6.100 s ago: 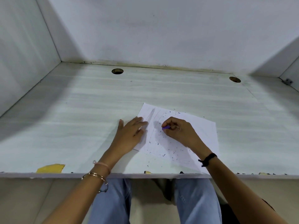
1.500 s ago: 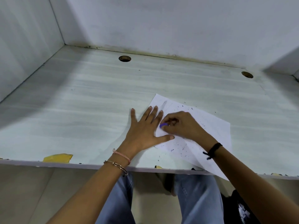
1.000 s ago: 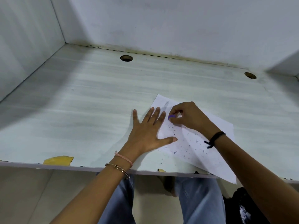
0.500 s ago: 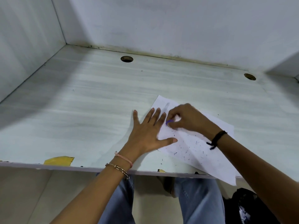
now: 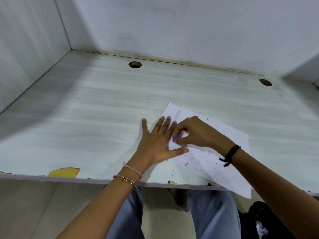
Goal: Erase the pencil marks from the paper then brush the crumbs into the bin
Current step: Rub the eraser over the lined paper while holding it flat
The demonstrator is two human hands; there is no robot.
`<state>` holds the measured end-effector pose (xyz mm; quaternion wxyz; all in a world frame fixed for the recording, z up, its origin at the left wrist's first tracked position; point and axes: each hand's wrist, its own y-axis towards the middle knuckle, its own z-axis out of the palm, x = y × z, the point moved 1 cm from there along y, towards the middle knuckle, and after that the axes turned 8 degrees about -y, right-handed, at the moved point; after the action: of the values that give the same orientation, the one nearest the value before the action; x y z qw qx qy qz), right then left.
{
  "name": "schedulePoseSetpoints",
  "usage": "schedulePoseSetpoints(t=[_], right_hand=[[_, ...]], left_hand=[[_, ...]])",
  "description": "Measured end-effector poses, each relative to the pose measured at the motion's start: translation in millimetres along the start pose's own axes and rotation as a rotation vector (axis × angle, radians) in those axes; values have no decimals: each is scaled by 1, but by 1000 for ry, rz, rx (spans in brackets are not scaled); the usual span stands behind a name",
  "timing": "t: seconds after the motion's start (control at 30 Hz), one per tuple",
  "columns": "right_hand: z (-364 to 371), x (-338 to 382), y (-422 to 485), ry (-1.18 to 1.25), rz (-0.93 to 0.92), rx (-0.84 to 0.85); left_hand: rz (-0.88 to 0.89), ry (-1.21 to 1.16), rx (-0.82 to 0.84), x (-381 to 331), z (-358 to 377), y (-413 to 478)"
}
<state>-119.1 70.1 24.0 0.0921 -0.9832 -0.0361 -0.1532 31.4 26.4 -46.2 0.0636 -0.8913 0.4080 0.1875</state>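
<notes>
A white sheet of paper (image 5: 214,150) lies at an angle on the pale desk (image 5: 96,121), its near right corner hanging over the front edge. Dark eraser crumbs (image 5: 203,161) are scattered over its lower half. My left hand (image 5: 158,144) lies flat with fingers spread, pressing the paper's left edge down. My right hand (image 5: 195,133) pinches a small purple eraser (image 5: 176,138) against the paper, just right of my left fingers. A faint pencil smear (image 5: 177,113) shows near the paper's far corner.
The desk is boxed in by white walls at the back and left. Two round cable holes (image 5: 135,64) (image 5: 265,82) sit near the back edge. A yellow chipped patch (image 5: 64,171) marks the front edge. A black bag (image 5: 262,219) lies below at the right.
My right hand with the eraser has slid back and forth over a small stretch beside my left fingers. The paper has shifted toward the front edge. My left hand stays flat.
</notes>
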Motion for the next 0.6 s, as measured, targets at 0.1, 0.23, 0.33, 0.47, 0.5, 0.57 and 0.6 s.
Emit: schedulePoseSetpoints(t=[0.1, 0.23, 0.33, 0.47, 0.5, 0.57, 0.6], right_hand=[[-9, -18, 9, -51, 103, -119], [-2, -7, 8, -39, 55, -119], [0, -6, -1, 44, 8, 5], [-7, -23, 12, 104, 138, -191], [-4, -22, 12, 110, 147, -201], [1, -22, 7, 177, 165, -218], [4, -26, 2, 248, 193, -238]], left_hand=[[-15, -5, 20, -1, -2, -1], [-5, -7, 5, 0, 0, 0], [-2, -5, 16, 1, 1, 1], [-13, -26, 30, -1, -3, -2], [-13, -29, 29, -1, -3, -2], [-13, -28, 19, -1, -2, -1], [-16, -26, 11, -1, -2, -1]])
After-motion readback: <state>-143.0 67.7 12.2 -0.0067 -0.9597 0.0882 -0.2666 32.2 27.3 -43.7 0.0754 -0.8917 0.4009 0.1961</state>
